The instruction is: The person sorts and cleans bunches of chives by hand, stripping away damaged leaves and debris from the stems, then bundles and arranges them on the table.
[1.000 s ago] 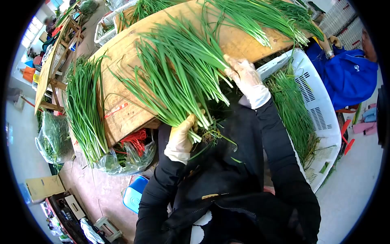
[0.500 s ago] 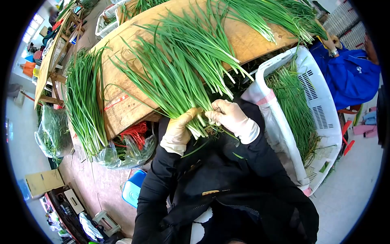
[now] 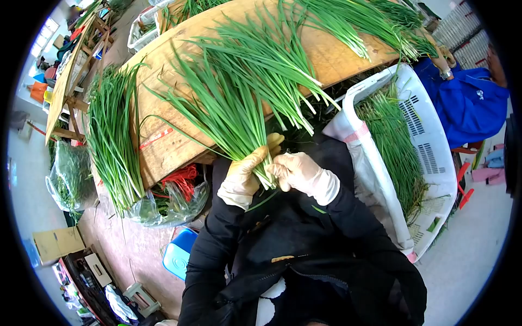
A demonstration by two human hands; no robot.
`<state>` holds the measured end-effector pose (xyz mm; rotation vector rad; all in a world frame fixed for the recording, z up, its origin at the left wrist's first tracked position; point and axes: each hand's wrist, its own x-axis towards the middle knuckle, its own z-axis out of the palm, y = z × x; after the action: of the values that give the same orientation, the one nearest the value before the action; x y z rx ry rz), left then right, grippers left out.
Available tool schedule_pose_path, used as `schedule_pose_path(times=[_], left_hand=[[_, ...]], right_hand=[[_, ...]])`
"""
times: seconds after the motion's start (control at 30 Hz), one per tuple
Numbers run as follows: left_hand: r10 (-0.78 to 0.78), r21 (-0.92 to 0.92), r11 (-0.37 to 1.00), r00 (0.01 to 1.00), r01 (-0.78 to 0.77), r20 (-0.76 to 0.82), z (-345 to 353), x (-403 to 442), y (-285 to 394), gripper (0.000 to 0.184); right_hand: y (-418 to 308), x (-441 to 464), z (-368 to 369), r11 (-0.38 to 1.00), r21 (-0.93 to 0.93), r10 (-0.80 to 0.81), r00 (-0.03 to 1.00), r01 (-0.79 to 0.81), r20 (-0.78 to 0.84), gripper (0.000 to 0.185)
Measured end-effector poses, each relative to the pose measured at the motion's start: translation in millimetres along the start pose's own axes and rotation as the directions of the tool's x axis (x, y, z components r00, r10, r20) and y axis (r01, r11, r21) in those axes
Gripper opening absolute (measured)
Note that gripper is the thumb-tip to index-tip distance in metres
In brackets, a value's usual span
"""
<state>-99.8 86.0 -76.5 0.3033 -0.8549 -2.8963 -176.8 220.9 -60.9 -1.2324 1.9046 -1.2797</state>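
Note:
A bunch of garlic chives (image 3: 231, 114) lies slantwise over the table's near edge, leaves fanned away from me and pale stem ends towards my lap. Around the stems near those ends, my gloved left hand (image 3: 247, 168) is closed. My gloved right hand (image 3: 296, 171) is pinched at the same stem ends from the right, its fingertips against them. Whether it grips a single stem cannot be made out. Beyond, a second loose pile of chives (image 3: 272, 70) rests on the wooden table (image 3: 157, 60), its white ends hanging over the edge.
More chives (image 3: 114, 141) hang over the table's left side; others (image 3: 337, 27) lie at the far right. On my right stands a white crate (image 3: 435, 157) holding chives. A person in a blue garment (image 3: 462, 103) is beyond it. A clear bag (image 3: 174, 206) and a blue-lidded box (image 3: 180, 252) are lower left.
The bunch's stems have drawn together in my left hand, whose fingers now reach round behind them. My right hand has moved slightly left and down, close against the stem ends.

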Motion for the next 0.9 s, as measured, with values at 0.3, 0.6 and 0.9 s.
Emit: schedule_pose_path(times=[0.3,0.6,0.9], left_hand=[[0.02,-0.029,0.999,0.993,-0.024,-0.113,-9,-3,7,0.047],[0.087,-0.245,0.968,0.989,-0.056,0.117,14,-12,22,0.054],[0.075,-0.094,0.992,0.995,-0.082,-0.071,-5,0,11,0.051]], right_hand=[[1,49,-125,0.635,-0.733,-0.235,0.842,-0.244,-0.485,0.039],[-6,79,-145,0.621,-0.74,-0.155,0.886,-0.257,-0.437,0.027],[-18,41,-84,0.634,-0.762,-0.414,0.776,-0.129,-0.475,0.018]])
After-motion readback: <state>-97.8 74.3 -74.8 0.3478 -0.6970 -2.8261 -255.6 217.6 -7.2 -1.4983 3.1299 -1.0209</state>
